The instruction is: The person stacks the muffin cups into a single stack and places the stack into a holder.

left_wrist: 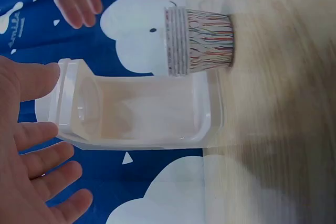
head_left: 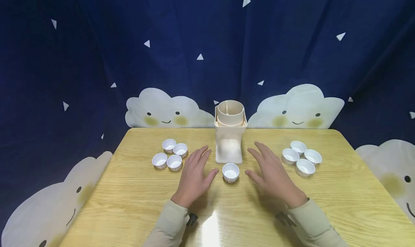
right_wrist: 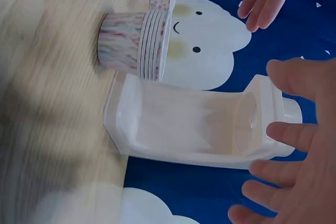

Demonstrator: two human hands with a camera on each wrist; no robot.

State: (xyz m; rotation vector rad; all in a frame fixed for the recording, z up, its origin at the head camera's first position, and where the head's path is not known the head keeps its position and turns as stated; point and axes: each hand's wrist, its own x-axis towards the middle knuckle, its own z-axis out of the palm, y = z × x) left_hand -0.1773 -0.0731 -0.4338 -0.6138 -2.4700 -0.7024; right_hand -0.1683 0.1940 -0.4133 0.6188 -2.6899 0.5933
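Observation:
A short stack of nested paper cups (head_left: pixel 230 173) stands on the table between the two hands; the wrist views show coloured wavy lines on the side of this cup stack (left_wrist: pixel 211 40). Right behind it is a cream plastic stand (head_left: pixel 228 146) with an open front and a round tube (head_left: pixel 230 113) at its top. My left hand (head_left: pixel 195 175) hovers left of the stack, fingers spread and thumb toward it. On the other side, my right hand (head_left: pixel 273 173) is held the same way. Neither hand touches the cups or the stand, and both hold nothing.
Several paper cups (head_left: pixel 174 162) cluster on the left of the wooden table (head_left: pixel 129 203). Another group of several cups (head_left: pixel 305 167) stands on the right. A dark blue curtain (head_left: pixel 181 23) with white triangles and smiling clouds hangs behind the table's far edge.

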